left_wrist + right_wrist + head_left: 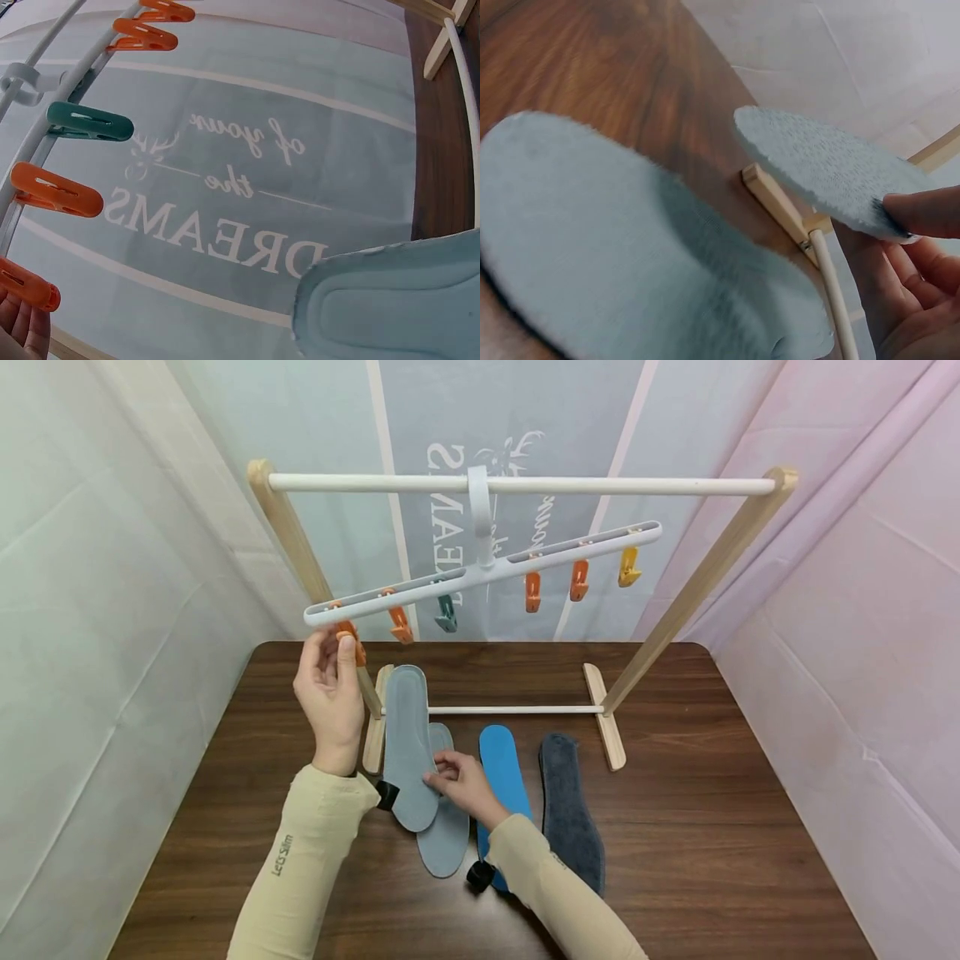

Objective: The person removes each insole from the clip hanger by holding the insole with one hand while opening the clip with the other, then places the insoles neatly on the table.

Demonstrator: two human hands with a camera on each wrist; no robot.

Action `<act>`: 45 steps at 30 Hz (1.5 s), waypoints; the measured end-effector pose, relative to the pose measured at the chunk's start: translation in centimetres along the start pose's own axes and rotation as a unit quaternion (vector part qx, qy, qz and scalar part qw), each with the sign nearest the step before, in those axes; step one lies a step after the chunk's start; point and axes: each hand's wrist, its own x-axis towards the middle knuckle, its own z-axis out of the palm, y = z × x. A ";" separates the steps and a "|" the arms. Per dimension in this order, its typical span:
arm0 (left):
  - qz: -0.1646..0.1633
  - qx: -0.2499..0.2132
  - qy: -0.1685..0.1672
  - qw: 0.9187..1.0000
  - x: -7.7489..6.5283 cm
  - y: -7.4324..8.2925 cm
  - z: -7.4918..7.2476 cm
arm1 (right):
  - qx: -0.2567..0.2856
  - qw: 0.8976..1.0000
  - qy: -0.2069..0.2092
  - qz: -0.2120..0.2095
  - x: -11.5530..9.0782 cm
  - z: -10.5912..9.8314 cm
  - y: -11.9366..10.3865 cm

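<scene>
My left hand [330, 702] is raised to the left end of a white hanger [408, 597] and pinches an orange clip [358, 652] between thumb and fingers. In the left wrist view, fingertips [34, 334] lie against that orange clip [28, 283]. My right hand [468, 789] pinches the edge of a grey insole [408, 727], lifted with its narrow end toward the rack; the thumb and fingers around this insole [817, 161] show in the right wrist view. Beneath it, a second grey insole [444, 843] lies on the table, partly covered.
A wooden rack [675, 597] with a white top bar [637, 486] carries the hanger, which tilts up to the right. Orange, green [446, 612] and yellow [628, 567] clips hang from it. Right of the grey insoles lie a blue insole [501, 760] and a dark insole [568, 810] on the table [697, 827].
</scene>
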 end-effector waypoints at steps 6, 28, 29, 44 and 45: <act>-0.002 0.001 -0.011 1.000 -0.1 -0.1 -0.2 | -0.006 1.000 -0.007 0.030 -0.7 -0.4 0.7; -0.010 -0.040 -0.017 0.999 0.0 -0.2 -0.3 | 0.003 0.997 -0.013 0.079 -2.8 -0.9 1.6; -0.008 -0.040 -0.018 0.999 0.1 -0.2 -0.2 | 0.000 0.997 -0.014 0.082 -2.9 -0.9 2.0; -0.016 -0.037 -0.022 0.999 0.6 -0.1 0.1 | 0.004 0.995 -0.039 0.091 -4.4 -1.7 0.8; -0.018 -0.035 -0.023 0.999 0.6 0.0 0.1 | 0.004 0.995 -0.040 0.092 -4.6 -1.8 0.2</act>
